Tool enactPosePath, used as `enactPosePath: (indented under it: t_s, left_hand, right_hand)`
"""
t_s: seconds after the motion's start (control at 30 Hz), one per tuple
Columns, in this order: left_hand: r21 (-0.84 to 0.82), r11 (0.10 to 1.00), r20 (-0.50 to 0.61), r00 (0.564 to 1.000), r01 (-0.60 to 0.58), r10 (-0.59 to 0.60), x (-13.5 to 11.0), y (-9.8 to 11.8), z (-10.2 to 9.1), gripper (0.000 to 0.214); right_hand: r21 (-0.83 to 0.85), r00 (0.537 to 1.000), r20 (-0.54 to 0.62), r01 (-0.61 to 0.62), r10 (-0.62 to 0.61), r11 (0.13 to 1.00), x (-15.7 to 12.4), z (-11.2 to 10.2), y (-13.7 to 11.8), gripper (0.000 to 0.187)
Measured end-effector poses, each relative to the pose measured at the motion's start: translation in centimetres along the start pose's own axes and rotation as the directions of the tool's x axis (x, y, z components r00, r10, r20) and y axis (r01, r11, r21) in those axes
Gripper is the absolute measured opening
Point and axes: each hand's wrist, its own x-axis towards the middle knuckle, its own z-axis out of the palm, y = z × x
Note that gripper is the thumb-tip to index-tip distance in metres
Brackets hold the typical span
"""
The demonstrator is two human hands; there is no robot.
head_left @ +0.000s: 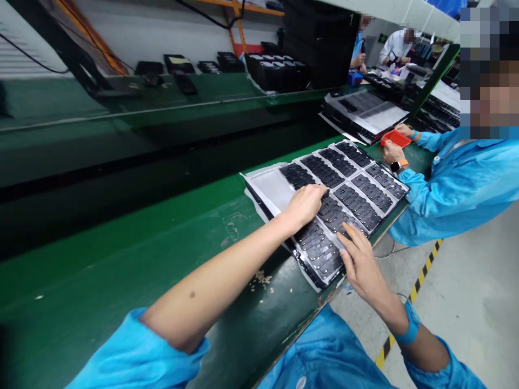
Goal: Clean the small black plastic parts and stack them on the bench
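Observation:
A shallow tray (pixel 265 186) lies on the green bench, lined with white sheet and filled with rows of flat black parts (pixel 359 205). My left hand (pixel 307 204) reaches over the middle of the tray, its fingers closed on a small black piece (pixel 325 193) that shows only in part. Near the tray's front edge is my right hand (pixel 363 265), fingers spread and outstretched, with the fingertips over the black parts. Whether those fingertips touch the parts I cannot tell. A blue band circles my right wrist.
On the right, a co-worker in blue holds a red box (pixel 396 139) with both hands. Behind the tray stand stacked trays (pixel 363 113). Small pale crumbs (pixel 260 278) lie on the green bench (pixel 162 243). Black boxes (pixel 278 70) line the far ledge.

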Motion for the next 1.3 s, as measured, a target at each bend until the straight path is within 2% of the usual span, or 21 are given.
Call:
enactPosePath:
  t_s: [0.17, 0.27, 0.47, 0.6, 0.73, 0.83, 1.13, 1.3]
  left_hand:
    - [0.083, 0.99, -0.084, 0.991, 0.112, -0.105, -1.9, -2.4, -2.5, 0.039]
    - [0.169, 0.972, -0.069, 0.985, 0.166, -0.156, -4.1, -3.5, -3.3, 0.035]
    - [0.261, 0.96, 0.071, 0.99, 0.099, -0.121, -7.2, -3.1, -1.3, 0.026]
    - [0.265, 0.962, 0.081, 0.992, 0.071, -0.096, -7.4, -3.0, -0.6, 0.026]
    - [0.256, 0.965, 0.05, 0.995, 0.066, -0.081, -7.3, -2.5, -0.9, 0.026]
    - [0.213, 0.977, 0.074, 0.997, 0.009, -0.025, -7.7, -2.2, -0.9, 0.024]
    - [0.145, 0.987, 0.13, 0.99, -0.07, 0.051, -8.1, -2.4, -0.4, 0.01]
    - [0.182, 0.981, 0.119, 0.991, -0.075, 0.054, -7.8, -1.4, -0.7, 0.021]
  right_hand:
    - [0.05, 1.0, -0.029, -0.001, 0.002, 0.999, 0.0, -0.1, 0.5, 0.039]
    - [0.074, 0.999, -0.038, 0.005, -0.002, 0.997, 0.2, 0.2, 0.4, 0.039]
    - [0.095, 0.998, -0.016, 0.054, -0.052, 0.994, 0.8, 0.7, -0.8, 0.041]
    - [0.058, 0.993, 0.025, 0.114, -0.116, 0.992, 2.6, 1.4, -1.8, 0.042]
    - [-0.023, 0.975, 0.149, 0.173, -0.167, 0.985, 4.9, 2.7, -2.9, 0.041]
    - [-0.064, 0.963, 0.214, 0.178, -0.161, 0.982, 5.6, 3.4, -3.3, 0.042]
    - [-0.039, 0.971, 0.184, 0.163, -0.153, 0.986, 5.1, 3.7, -2.9, 0.044]
    - [-0.05, 0.973, 0.182, 0.157, -0.146, 0.986, 5.2, 3.6, -3.1, 0.045]
